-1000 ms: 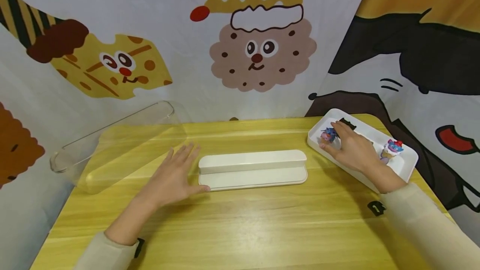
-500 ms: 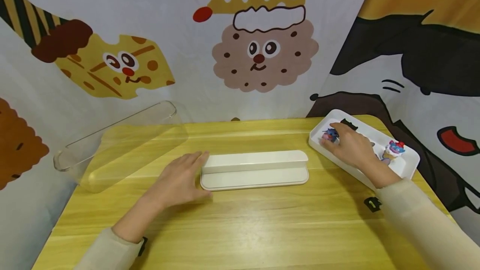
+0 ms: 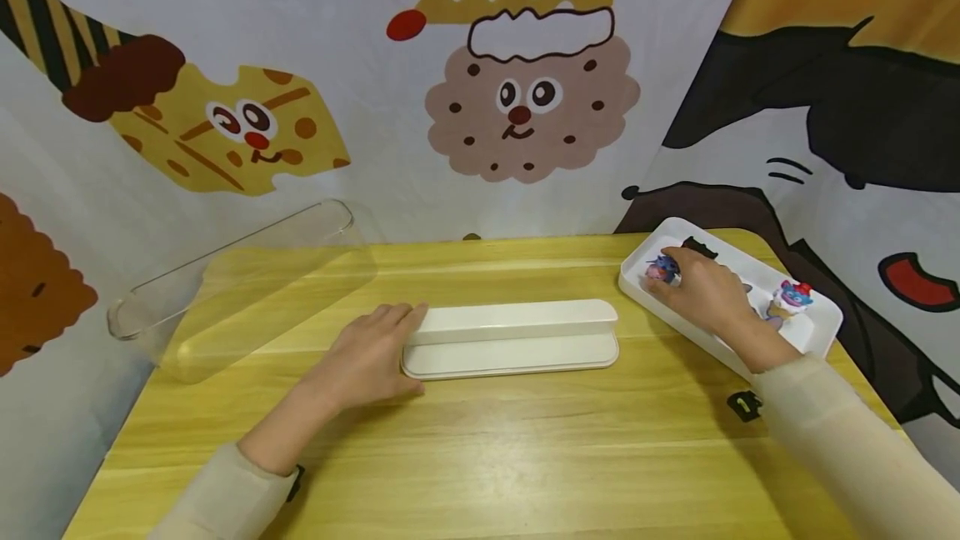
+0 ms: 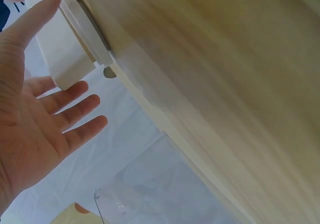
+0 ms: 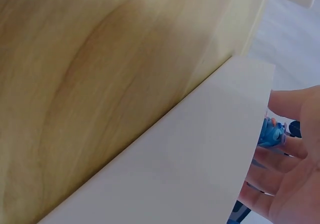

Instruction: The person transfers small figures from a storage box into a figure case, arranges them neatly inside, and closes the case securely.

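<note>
A long cream stepped display stand lies mid-table. My left hand is at its left end, thumb in front and fingers behind. In the left wrist view those fingers are loosely extended, the stand's end between them and the thumb. On the right, my right hand reaches into a white tray. Its thumb and index finger pinch a small blue-and-pink figurine, still low in the tray. The right wrist view shows the blue figurine between thumb and fingers, partly behind the tray's wall.
A second figurine with a red top and cone base stands in the tray's right part. Dark pieces lie at the tray's back. A clear plastic cover rests at the back left, near the cartoon-printed curtain.
My left hand has moved right onto the stand's left end. My right thumb and index finger have drawn closer around the figurine. The stand, tray and cover stay in place.
</note>
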### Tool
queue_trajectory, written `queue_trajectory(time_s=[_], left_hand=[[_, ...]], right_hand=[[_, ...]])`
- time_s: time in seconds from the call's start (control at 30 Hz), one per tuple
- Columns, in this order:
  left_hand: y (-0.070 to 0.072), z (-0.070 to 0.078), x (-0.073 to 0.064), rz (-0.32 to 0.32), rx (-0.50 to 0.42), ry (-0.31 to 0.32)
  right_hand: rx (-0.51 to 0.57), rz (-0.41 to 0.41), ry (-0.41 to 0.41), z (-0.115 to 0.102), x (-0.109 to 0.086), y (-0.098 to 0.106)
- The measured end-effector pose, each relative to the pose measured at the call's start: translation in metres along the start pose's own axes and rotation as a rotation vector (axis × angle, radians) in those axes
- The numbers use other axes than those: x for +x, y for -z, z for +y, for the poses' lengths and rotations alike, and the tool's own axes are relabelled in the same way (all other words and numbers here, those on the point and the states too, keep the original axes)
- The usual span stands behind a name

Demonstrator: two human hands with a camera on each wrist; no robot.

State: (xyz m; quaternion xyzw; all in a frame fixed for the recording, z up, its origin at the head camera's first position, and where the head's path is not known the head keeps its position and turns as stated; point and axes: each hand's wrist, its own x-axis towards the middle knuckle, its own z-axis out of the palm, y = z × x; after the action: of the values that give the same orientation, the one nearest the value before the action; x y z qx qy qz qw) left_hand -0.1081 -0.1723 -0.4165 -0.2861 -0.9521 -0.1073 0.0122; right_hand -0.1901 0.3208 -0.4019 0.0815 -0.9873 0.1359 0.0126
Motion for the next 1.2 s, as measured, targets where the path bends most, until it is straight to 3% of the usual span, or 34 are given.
queue_trajectory(time_s=[0.57, 1.2], left_hand=[[-0.0001, 0.0015, 0.0030, -0.008, 0.023, -0.014], [0.0004, 0.0025, 0.0076, -0.019, 0.015, -0.019]], right_hand=[[0.097, -0.029, -0.015, -0.0024, 0.0063, 0.0006], [0.160, 0.102, -0.002, -0.0028, -0.0027, 0.0091]])
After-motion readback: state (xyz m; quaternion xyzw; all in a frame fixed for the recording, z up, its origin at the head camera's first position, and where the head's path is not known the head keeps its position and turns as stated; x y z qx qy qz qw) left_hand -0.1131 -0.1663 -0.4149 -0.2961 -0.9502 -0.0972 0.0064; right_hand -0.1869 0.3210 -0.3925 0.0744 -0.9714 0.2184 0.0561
